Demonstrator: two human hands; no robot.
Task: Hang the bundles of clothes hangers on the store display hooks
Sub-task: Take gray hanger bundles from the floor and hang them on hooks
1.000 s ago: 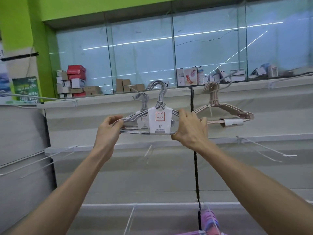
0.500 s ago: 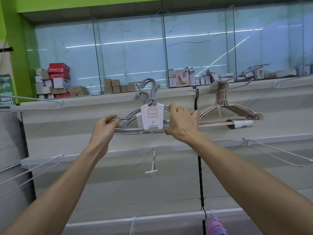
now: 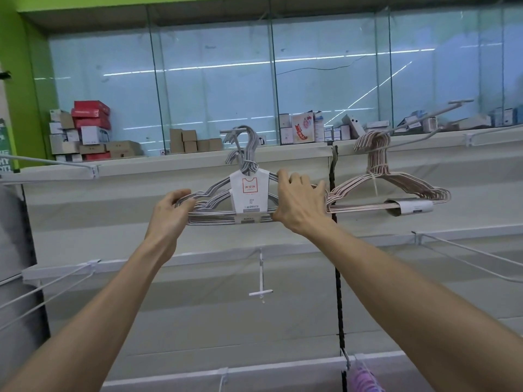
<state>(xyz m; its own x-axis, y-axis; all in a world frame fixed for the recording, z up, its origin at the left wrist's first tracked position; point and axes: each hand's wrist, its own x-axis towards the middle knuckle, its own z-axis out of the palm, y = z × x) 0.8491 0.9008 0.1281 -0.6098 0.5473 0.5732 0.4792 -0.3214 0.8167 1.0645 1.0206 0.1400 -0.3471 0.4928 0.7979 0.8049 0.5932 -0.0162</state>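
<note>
I hold a bundle of grey hangers (image 3: pixel 215 215) with a white paper label up at the top display rail. My left hand (image 3: pixel 172 213) grips its left shoulder and my right hand (image 3: pixel 300 202) grips its right shoulder. The bundle's hooks sit around the end of a white display hook (image 3: pixel 230 132) that points toward me. To the right, a bundle of pink hangers (image 3: pixel 379 190) with a grey sleeve hangs from another long display hook (image 3: pixel 441 113).
White empty display hooks stick out at left (image 3: pixel 48 162), lower left (image 3: pixel 45 290), centre (image 3: pixel 261 278) and right (image 3: pixel 467 251). Boxes (image 3: pixel 90 128) line the shelf behind glass. Purple hangers (image 3: pixel 363 377) hang at the bottom. A black slotted upright (image 3: pixel 338 278) divides the panels.
The view has shifted up and closer to the wall. The grey bundle has risen, its hooks now at the tip of the top display hook. Both hands keep their grip.
</note>
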